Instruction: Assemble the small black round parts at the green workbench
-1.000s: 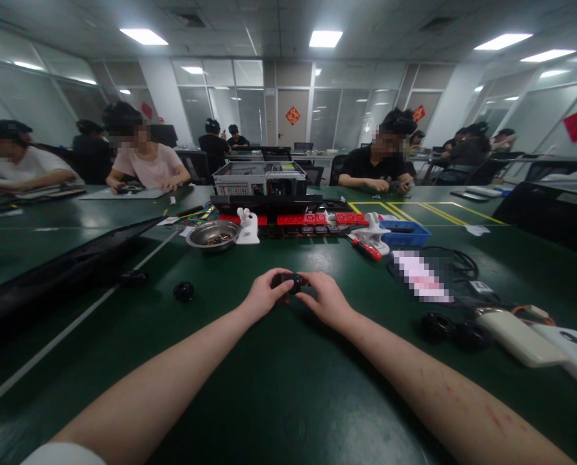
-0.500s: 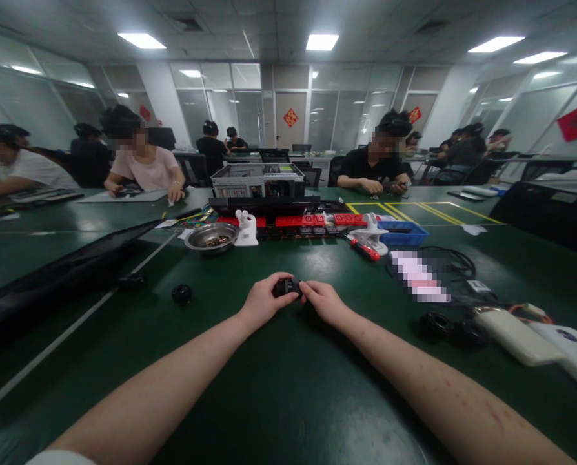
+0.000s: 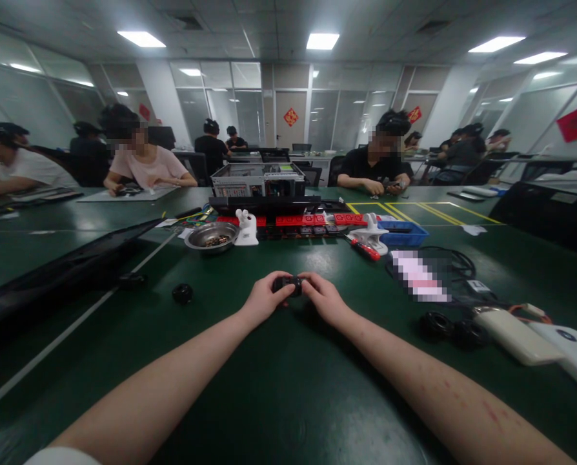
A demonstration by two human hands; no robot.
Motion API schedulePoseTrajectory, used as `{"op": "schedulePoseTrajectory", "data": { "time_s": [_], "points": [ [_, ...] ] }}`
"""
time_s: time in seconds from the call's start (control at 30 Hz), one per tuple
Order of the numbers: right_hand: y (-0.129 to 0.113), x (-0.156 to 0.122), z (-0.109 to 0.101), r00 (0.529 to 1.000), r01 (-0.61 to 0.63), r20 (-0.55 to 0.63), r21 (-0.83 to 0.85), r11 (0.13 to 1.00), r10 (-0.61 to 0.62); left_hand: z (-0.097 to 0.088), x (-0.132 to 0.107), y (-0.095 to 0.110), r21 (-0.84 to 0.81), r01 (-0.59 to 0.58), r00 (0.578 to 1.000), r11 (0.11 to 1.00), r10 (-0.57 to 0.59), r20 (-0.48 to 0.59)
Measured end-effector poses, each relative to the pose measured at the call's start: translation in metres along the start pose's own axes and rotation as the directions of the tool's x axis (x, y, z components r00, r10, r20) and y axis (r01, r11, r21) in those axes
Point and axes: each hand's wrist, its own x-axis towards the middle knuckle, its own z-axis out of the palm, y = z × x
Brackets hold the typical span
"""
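Observation:
Between my two hands, just above the green table, is a small black part [image 3: 290, 284] whose exact kind I cannot make out. My left hand [image 3: 268, 294] is closed around its left side, thumb on the near face. From the right, the thumb and fingers of my right hand [image 3: 322, 294] pinch the other end. To the left lies a round black piece [image 3: 182, 293] on the tabletop. Two black ring-shaped pieces [image 3: 436, 325] rest to the right, beyond my right forearm.
A metal bowl [image 3: 212, 237] of small coppery bits stands by a white stand [image 3: 246, 228]. Farther right are a red-handled tool [image 3: 364, 249], a blue tray [image 3: 404, 233] and a cream box [image 3: 518, 336]. A black panel [image 3: 66, 265] is at left. Co-workers sit opposite.
My right fingers have moved slightly left and farther over the black part, which has turned a little. My left hand has barely moved. A co-worker opposite has drawn one hand inward.

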Motion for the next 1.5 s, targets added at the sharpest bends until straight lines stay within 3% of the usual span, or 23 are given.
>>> {"op": "schedulePoseTrajectory", "data": {
  "time_s": [0.13, 0.27, 0.33, 0.43, 0.53, 0.63, 0.73, 0.9, 1.03, 1.17, 1.23, 1.33, 1.4, 1.5],
  "points": [
    [0.006, 0.004, 0.001, 0.993, -0.108, 0.053, 0.012, 0.994, 0.108, -0.002, -0.005, 0.007, 0.295, -0.138, 0.989, 0.946, 0.15, -0.018],
    [0.006, 0.004, 0.001, 0.989, -0.118, 0.082, -0.046, 0.992, 0.121, -0.002, -0.006, 0.008, 0.337, -0.169, 0.984, 0.926, 0.177, 0.006],
    [0.005, 0.003, 0.002, 0.992, -0.101, 0.074, -0.029, 0.994, 0.103, -0.001, -0.005, 0.006, 0.276, -0.138, 0.99, 0.951, 0.144, -0.001],
    [0.001, 0.0, 0.001, 0.999, -0.029, 0.024, -0.03, 0.999, 0.03, 0.004, -0.001, 0.0, 0.036, -0.006, 1.0, 0.999, 0.006, -0.005],
    [-0.005, -0.003, -0.001, 0.997, 0.078, -0.009, -0.142, 0.987, -0.08, 0.008, 0.003, -0.005, -0.225, 0.148, 0.989, 0.963, -0.142, 0.046],
    [-0.009, -0.005, -0.003, 0.989, 0.141, -0.008, -0.216, 0.966, -0.146, 0.009, 0.005, -0.007, -0.292, 0.172, 0.985, 0.941, -0.159, 0.065],
    [-0.008, -0.004, -0.002, 0.995, 0.089, -0.031, -0.138, 0.986, -0.095, 0.007, 0.002, -0.004, -0.189, 0.091, 0.996, 0.978, -0.088, 0.025],
    [-0.003, 0.001, 0.0, 0.997, -0.068, 0.031, -0.061, 0.996, 0.07, 0.002, -0.004, 0.005, 0.205, -0.094, 0.993, 0.974, 0.107, -0.051],
    [-0.001, 0.002, 0.002, 0.994, -0.075, 0.081, -0.055, 0.996, 0.079, -0.001, -0.006, 0.008, 0.289, -0.132, 0.984, 0.948, 0.161, -0.08],
    [-0.001, 0.001, 0.002, 0.998, -0.037, 0.054, -0.061, 0.997, 0.041, 0.002, -0.002, 0.004, 0.147, -0.087, 0.994, 0.985, 0.096, -0.055],
    [-0.004, 0.0, 0.001, 0.999, 0.029, 0.031, -0.117, 0.993, -0.026, 0.004, 0.0, 0.0, -0.029, 0.028, 1.0, 0.999, -0.028, -0.011],
    [-0.009, -0.003, -0.002, 0.988, 0.151, 0.019, -0.24, 0.959, -0.151, 0.005, 0.004, -0.004, -0.232, 0.204, 0.978, 0.951, -0.188, 0.092],
    [-0.011, -0.005, -0.003, 0.979, 0.202, 0.025, -0.286, 0.937, -0.203, 0.006, 0.005, -0.005, -0.279, 0.226, 0.973, 0.933, -0.2, 0.12],
    [-0.011, -0.005, -0.003, 0.981, 0.191, 0.021, -0.255, 0.948, -0.192, 0.005, 0.005, -0.005, -0.266, 0.157, 0.987, 0.951, -0.143, 0.071]
  ]
}}
